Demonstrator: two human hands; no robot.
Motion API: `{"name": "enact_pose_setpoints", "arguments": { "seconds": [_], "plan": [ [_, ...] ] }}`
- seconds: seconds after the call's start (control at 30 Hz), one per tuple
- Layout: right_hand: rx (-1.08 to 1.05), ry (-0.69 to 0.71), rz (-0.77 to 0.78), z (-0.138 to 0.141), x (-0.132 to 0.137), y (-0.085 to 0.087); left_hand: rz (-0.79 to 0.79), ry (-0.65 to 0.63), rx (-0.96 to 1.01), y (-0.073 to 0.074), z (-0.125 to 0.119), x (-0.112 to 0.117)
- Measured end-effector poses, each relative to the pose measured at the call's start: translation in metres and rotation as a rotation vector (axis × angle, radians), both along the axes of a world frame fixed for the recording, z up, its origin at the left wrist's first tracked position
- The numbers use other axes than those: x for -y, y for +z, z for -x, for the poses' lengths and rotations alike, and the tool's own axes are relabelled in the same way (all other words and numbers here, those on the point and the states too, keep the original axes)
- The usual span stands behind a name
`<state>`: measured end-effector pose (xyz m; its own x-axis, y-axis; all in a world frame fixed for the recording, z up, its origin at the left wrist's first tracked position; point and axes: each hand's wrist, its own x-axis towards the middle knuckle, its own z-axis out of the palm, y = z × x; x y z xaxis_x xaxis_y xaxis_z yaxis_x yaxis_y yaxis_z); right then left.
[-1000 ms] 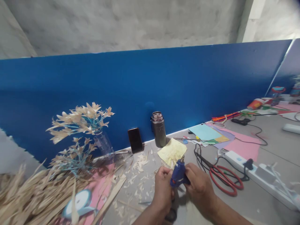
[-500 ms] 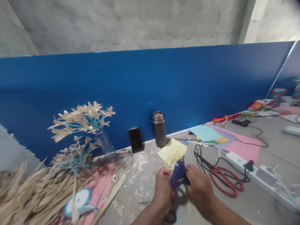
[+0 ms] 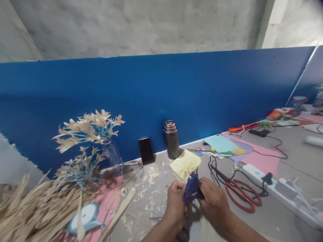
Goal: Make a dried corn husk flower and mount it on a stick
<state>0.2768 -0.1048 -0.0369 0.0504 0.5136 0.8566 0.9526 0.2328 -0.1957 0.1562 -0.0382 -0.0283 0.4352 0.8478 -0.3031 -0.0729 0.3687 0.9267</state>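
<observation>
A blue hot glue gun (image 3: 191,189) is gripped in my right hand (image 3: 214,203), its nozzle pointing away from me. The fingers wrap the handle on its right side. My left hand (image 3: 176,201) is closed right beside the gun's left side; what its fingers hold is hidden. Just beyond the nozzle lies a crumpled yellow paper (image 3: 185,164) with pale bits on it. Red-handled scissors (image 3: 242,193) rest to the right of my right hand. Under my left wrist, a dark-handled tool (image 3: 183,234) is partly covered.
Pale shavings (image 3: 151,176) litter the table left of my hands. A metal flask (image 3: 172,143) and a phone (image 3: 146,151) stand against the blue partition (image 3: 156,90). Husk flowers (image 3: 93,127) fill a clear vase at left. On the right are a power strip (image 3: 282,193) and coloured papers (image 3: 264,158).
</observation>
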Motion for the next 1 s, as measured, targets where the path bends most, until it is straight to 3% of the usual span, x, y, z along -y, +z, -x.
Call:
{"name": "enact_pose_setpoints", "arguments": {
  "seconds": [0.47,0.77,0.87,1.0],
  "plan": [
    [0.011,0.004,-0.015,0.002,-0.001,0.001,0.037,-0.007,-0.012,0.009,0.000,0.001],
    [-0.021,-0.033,-0.010,-0.003,-0.002,-0.002,0.080,-0.027,0.000,0.001,-0.003,-0.003],
    [-0.100,-0.043,0.064,-0.008,-0.003,-0.003,0.039,0.005,0.032,0.010,0.000,-0.016],
    [-0.243,-0.026,0.130,-0.018,-0.003,-0.003,-0.027,0.067,0.095,0.033,0.011,-0.034]
  ]
}}
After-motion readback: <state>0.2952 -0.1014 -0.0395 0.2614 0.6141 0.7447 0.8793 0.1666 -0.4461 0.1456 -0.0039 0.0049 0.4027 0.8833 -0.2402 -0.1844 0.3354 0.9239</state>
